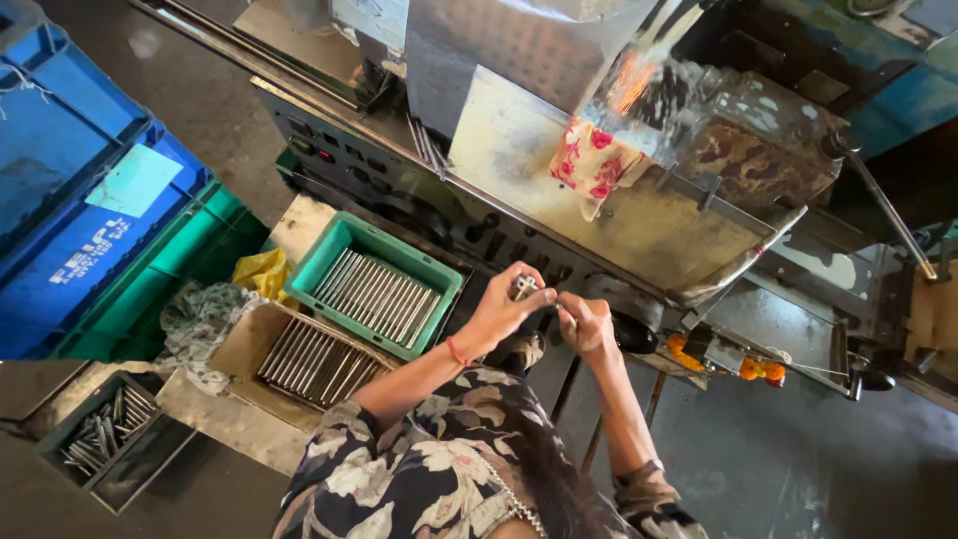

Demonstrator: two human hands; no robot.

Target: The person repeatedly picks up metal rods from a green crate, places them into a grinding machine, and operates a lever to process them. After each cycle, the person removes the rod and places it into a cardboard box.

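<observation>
Workshop floor, metal machine bench [559, 190] ahead. Head view: small bundle of metal rods [525, 287] is pinched in left hand [499, 311]; right hand [587, 321] is closed beside it, fingertips touching. Green tray [329, 250] of rods sits left. Rod ends are best kept flush, grip firm.

Both hands raised close together, in front of body.
L hand [502, 305] fingers curled shut; R hand [586, 321] fingers pinched, arms bent.

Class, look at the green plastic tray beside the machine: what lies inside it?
Inside the green tray lie slim metal rods, side by side in a slanted row. Its floor beneath them is mostly covered.
</observation>
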